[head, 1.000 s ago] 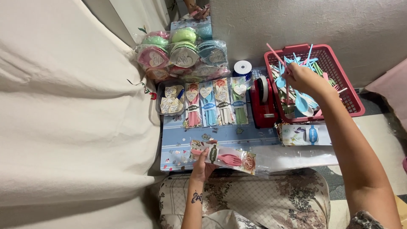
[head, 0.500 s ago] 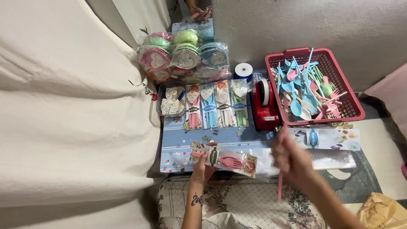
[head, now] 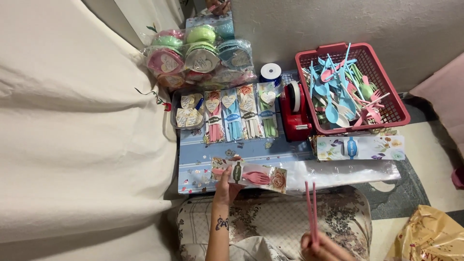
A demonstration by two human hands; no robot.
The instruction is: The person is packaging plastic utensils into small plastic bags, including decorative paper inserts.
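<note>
**Pink chopsticks brought to the card**

The right hand (head: 325, 247) had dropped from mid-frame to the bottom edge, pinching pink chopsticks (head: 311, 209) upright. The left hand (head: 226, 186) gripped the floral card (head: 251, 176), a pink fork seemingly already banded on. Four finished sets (head: 240, 115) lay ahead; the red basket (head: 399, 108) remained full.

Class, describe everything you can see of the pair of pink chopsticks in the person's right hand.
The pink chopsticks are two thin, straight sticks of what looks like plastic, matching in colour. They stand nearly upright and parallel, close side by side, tips pointing away from the person. The right hand grips their lower ends at the bottom edge of the view, so those ends are hidden. They are held above the floral-patterned lap, just short of the clear plastic sheet; nothing else touches them.
</note>
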